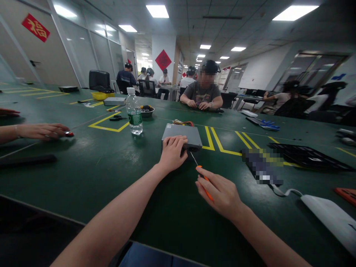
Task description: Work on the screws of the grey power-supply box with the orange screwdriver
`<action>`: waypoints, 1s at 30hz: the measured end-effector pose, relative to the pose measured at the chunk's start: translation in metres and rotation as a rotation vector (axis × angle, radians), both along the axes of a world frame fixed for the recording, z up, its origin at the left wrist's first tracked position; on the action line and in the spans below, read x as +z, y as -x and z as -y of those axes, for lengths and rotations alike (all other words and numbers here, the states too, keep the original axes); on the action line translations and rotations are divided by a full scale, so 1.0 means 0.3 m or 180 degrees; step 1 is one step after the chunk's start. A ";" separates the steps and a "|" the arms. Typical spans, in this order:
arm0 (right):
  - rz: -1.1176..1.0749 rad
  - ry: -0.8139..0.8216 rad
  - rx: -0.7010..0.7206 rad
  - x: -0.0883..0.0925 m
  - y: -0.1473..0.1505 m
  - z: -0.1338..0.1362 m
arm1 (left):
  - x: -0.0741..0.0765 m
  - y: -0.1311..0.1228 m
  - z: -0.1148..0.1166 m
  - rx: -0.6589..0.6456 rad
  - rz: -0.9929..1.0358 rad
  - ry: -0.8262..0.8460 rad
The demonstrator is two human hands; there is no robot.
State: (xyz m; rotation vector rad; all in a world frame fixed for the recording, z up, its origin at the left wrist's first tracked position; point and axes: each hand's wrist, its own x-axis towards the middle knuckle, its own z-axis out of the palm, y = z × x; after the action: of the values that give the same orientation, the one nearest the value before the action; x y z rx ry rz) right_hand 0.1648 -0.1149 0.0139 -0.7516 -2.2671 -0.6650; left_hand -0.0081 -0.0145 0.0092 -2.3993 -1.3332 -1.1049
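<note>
A grey metal power supply point(183, 134) lies on the green table, with a bundle of coloured wires point(183, 122) coming out at its far side. My left hand point(174, 152) grips its near left edge, fingers over the top and thumb against the front face. In my right hand point(219, 189) is a screwdriver point(206, 185) with an orange handle, held between thumb and fingers. Its thin shaft points up and left, and the tip is close to the lower front edge of the power supply. I cannot tell whether the tip touches it.
A water bottle point(134, 113) stands left of the power supply, near a metal bowl point(147, 110). To the right lie a pixelated dark item point(258, 167), a black panel point(308, 155) and a white device point(330, 215). Another person's hand point(47, 131) rests at left; a co-worker point(203, 91) sits opposite.
</note>
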 end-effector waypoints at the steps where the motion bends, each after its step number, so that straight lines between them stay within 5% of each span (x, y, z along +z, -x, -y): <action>1: 0.0003 0.0034 0.0001 -0.003 0.006 -0.003 | 0.000 0.000 0.000 0.0001 0.0003 -0.0002; 12: -0.0118 0.0113 -0.0027 -0.010 0.022 -0.019 | -0.006 -0.003 -0.003 0.0000 0.0019 -0.0027; 30: -0.1572 0.0827 -0.0210 -0.001 -0.034 -0.039 | -0.003 0.002 -0.002 -0.0003 -0.0040 0.0015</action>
State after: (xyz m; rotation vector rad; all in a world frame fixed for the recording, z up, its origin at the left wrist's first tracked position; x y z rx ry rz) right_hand 0.1751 -0.1033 0.0137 -0.9939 -1.8918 -0.1797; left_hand -0.0086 -0.0138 0.0082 -2.4065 -1.3325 -1.0865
